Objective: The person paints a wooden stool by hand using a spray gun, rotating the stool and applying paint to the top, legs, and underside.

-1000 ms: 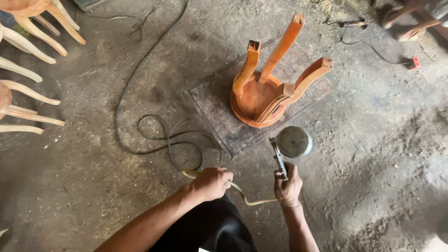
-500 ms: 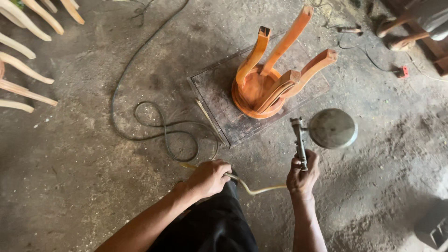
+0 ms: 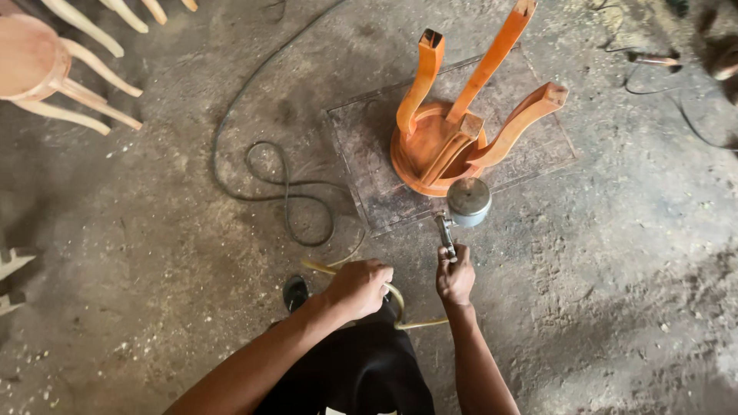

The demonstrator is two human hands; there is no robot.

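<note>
An orange-stained wooden stool lies upside down, legs up, on a dark flat board on the dirt floor. My right hand grips the handle of a metal spray gun; its round cup sits just in front of the stool's seat edge. My left hand is closed on the yellowish air hose that curves from the gun back toward me.
A dark hose loops over the floor to the left of the board. Unstained wooden stools lie at the upper left. Cables and tools are at the upper right. A dark shoe toe shows near my left hand.
The view shifted, so the stool sits more central. The spray gun has swung from the stool's right side toward its front edge. Both hands keep their grips.
</note>
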